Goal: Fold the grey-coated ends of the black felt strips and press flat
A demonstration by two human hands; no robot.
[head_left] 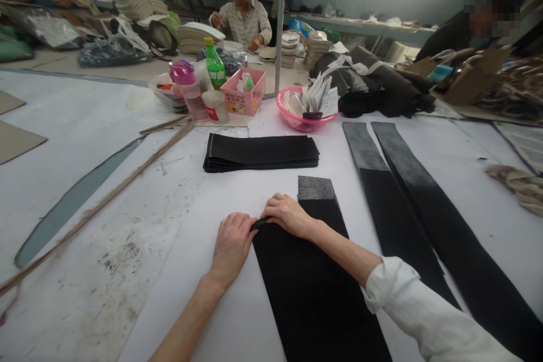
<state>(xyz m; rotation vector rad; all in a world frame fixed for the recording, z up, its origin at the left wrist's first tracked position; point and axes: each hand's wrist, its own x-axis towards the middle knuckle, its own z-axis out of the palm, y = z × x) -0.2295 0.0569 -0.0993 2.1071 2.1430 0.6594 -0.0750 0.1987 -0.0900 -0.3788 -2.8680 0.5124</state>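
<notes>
A wide black fabric strip [314,283] runs from the table's near edge up to my hands. Its upper left corner is pinched and rolled between the fingers of my left hand [233,243] and my right hand [291,215], both closed on it. Past my right hand, a grey-speckled strip end [316,188] sticks out from under the black fabric. Beyond my hands lies a folded stack of black fabric [261,153]. To the right, two long black strips with grey ends, a nearer one [394,215] and a farther one [441,226], stretch side by side.
At the back of the white table [169,249] stand a pink-lidded bottle [189,93], a green bottle [215,65], a pink box [244,93] and a pink basin [303,119]. A long brown strip [106,203] crosses the left side. A person [246,22] sits beyond a metal pole [280,22].
</notes>
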